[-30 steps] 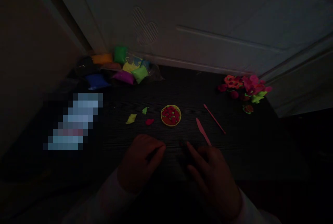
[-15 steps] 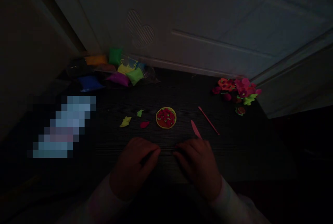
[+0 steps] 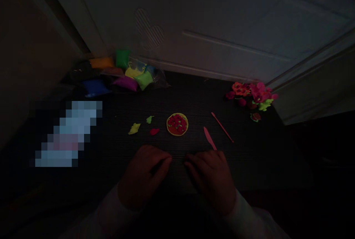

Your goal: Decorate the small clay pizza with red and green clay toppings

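Both of my hands rest near the table's front edge, closer to me than the round yellow-rimmed dish [image 3: 172, 130], which lies on the dark tabletop [image 3: 191, 96] and is touched by neither. My left hand [image 3: 145, 174], nearer me and left of the dish, is curled narrow, thumb and forefinger close at the tips; it is too dark to tell whether anything is pinched there. My right hand [image 3: 212, 178], nearer me and right of the dish, is loosely folded with its fingers bent down; I cannot tell whether it touches the handle of the pink knife [image 3: 209, 137], which runs out of sight by my knuckles. As I judge it, the dish is largely made up: the rim goes all round, and red lumps with green bits cover most of the orange base, leaving a bare patch at its near left. A yellow piece [image 3: 134, 129], a green piece [image 3: 149, 120] and a red piece [image 3: 154, 131] lie loose left of the dish; whether they belong with it, I cannot tell. To its right lies a pink stick [image 3: 222, 127], and farther right and beyond it a bright cluster of shaped pieces [image 3: 258, 93]. Coloured packets [image 3: 125, 83] sit beyond it to the left. Compared with a second ago, my right hand's fingers have drawn in from a spread, pointing pose; the dish and loose pieces keep their arrangement, while my view has shifted slightly.
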The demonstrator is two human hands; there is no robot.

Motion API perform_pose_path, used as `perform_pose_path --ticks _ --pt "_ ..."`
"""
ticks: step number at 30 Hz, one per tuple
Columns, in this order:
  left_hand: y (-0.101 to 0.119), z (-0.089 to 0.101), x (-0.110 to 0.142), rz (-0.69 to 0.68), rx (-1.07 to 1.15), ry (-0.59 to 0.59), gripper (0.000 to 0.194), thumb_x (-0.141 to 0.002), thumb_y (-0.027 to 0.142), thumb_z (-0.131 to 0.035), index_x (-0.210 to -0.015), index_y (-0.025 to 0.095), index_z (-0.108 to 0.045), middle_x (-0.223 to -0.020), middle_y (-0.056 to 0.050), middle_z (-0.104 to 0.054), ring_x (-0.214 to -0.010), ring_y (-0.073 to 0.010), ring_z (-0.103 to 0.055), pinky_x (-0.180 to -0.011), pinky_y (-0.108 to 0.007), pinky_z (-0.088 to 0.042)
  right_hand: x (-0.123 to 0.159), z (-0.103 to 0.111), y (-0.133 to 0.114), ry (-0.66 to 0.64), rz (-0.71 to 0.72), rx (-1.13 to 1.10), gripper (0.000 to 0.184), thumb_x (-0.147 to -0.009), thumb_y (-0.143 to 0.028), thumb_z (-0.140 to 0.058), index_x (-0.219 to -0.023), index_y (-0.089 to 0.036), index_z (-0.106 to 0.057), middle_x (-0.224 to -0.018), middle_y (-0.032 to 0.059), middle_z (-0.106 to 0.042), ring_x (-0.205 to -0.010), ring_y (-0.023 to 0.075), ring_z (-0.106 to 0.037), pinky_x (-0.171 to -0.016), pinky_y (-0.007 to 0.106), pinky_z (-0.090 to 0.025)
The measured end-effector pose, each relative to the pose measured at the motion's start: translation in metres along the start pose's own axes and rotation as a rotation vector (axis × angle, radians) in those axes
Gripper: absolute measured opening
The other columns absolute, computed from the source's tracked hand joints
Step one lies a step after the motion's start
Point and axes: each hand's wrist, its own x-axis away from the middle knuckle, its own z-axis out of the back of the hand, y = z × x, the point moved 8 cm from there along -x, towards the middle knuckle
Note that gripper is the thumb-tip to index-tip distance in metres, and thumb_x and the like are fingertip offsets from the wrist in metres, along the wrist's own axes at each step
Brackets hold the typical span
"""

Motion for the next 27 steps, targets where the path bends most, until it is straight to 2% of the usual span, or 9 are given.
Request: perform_pose_path --ticks 5,9,12,15,18,22,27 --pt "0.001 -0.001 0.0 -0.006 0.003 0.005 0.012 -0.078 0.018 -0.05 -0.079 0.015 -0.061 -0.072 -0.001 -0.065 -0.069 -0.0135 -0.059 -0.067 -0.028 -0.045 0.007 0.004 0.006 -0.043 -0.016 -0.076 0.024 -0.083 -0.024 -0.047 -0.103 -0.018 -0.059 -0.081 0.0034 -0.064 -0.074 0.0145 -0.052 -0.069 0.031 -0.033" --pt "-0.001 -0.003 0.002 0.011 0.006 -0.013 0.011 -0.078 0.017 -0.05 -0.078 0.015 -0.061 -0.072 0.0 -0.065 -0.069 -0.0127 -0.058 -0.068 -0.028 -0.045 0.008 0.01 0.005 -0.017 -0.009 -0.021 0.026 -0.083 -0.024 -0.046 -0.105 -0.021 -0.059 -0.084 0.0042 -0.063 -0.076 0.0164 -0.051 -0.07 0.034 -0.032" --pt "0.0 -0.003 0.002 -0.002 0.016 0.002 0.01 -0.078 0.016 -0.051 -0.078 0.015 -0.061 -0.072 -0.001 -0.065 -0.069 -0.0126 -0.058 -0.067 -0.028 -0.044 0.009 0.004 0.0 -0.067 0.041 0.085 0.028 -0.082 -0.029 -0.047 -0.108 -0.027 -0.058 -0.102 0.0053 -0.061 -0.086 0.02 -0.05 -0.076 0.039 -0.031" --pt "0.0 -0.003 0.002 -0.011 0.026 0.005 0.009 -0.078 0.016 -0.051 -0.079 0.014 -0.06 -0.073 -0.002 -0.065 -0.069 -0.0126 -0.057 -0.067 -0.028 -0.044 0.009 0.0 0.002 -0.096 0.043 0.166 0.03 -0.081 -0.033 -0.048 -0.109 -0.028 -0.057 -0.12 0.0067 -0.052 -0.098 0.0241 -0.046 -0.08 0.043 -0.029" --pt "-0.001 -0.003 0.002 0.002 0.027 -0.007 0.009 -0.077 0.016 -0.052 -0.079 0.015 -0.06 -0.073 -0.001 -0.064 -0.07 -0.0128 -0.057 -0.068 -0.028 -0.044 0.01 0.0 0.004 -0.09 0.025 0.181 0.03 -0.081 -0.033 -0.047 -0.108 -0.026 -0.057 -0.122 0.0082 -0.05 -0.102 0.0254 -0.045 -0.081 0.043 -0.03" --pt "-0.001 -0.003 0.001 0.013 0.029 -0.021 0.01 -0.078 0.017 -0.05 -0.079 0.015 -0.06 -0.073 -0.001 -0.065 -0.069 -0.0126 -0.058 -0.067 -0.028 -0.043 0.012 -0.003 -0.003 -0.126 0.101 0.153 0.03 -0.081 -0.033 -0.047 -0.11 -0.03 -0.056 -0.123 0.0061 -0.05 -0.098 0.0234 -0.046 -0.081 0.043 -0.029" --pt "0.001 -0.001 0.0 0.012 0.024 -0.005 0.011 -0.078 0.017 -0.05 -0.077 0.016 -0.061 -0.072 -0.001 -0.065 -0.068 -0.0128 -0.058 -0.067 -0.028 -0.044 0.01 -0.004 0.003 -0.111 0.039 0.16 0.033 -0.08 -0.04 -0.048 -0.11 -0.028 -0.056 -0.126 0.0064 -0.048 -0.105 0.0253 -0.043 -0.083 0.043 -0.029"
